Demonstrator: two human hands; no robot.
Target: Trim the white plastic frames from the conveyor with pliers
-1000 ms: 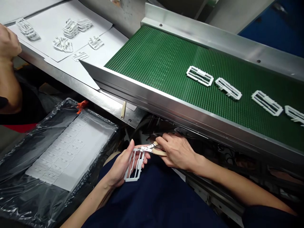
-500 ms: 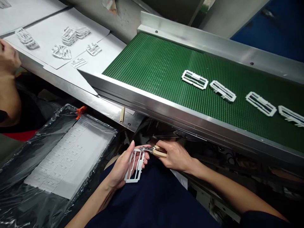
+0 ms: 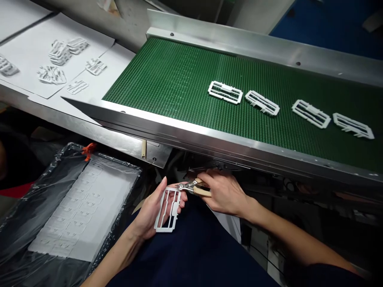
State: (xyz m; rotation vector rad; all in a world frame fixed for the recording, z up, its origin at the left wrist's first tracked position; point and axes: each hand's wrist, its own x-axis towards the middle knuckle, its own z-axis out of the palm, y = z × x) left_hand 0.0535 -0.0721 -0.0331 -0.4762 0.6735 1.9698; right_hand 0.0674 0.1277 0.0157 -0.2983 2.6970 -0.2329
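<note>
My left hand (image 3: 149,211) holds a white plastic frame (image 3: 158,217) upright, its long openings facing me, with the fingers behind it. My right hand (image 3: 229,195) is wrapped round cream-handled cutting pliers (image 3: 202,192). The metal jaws of the pliers touch or nearly touch the top right corner of the frame; whether they grip it cannot be made out. Both hands are over a dark blue garment (image 3: 191,247), below the near edge of the conveyor.
Several white frames lie on the green conveyor (image 3: 167,75) with metal side rails. Stacks of similar parts (image 3: 60,52) sit on white sheets at the upper left. Below is a plastic-lined box (image 3: 119,223) with an orange clip (image 3: 89,150). Part of another person shows at the left edge.
The view has shifted, so the conveyor and its frames appear further left. The pliers' handles look wider apart. The other person's hand at the left has gone from view.
</note>
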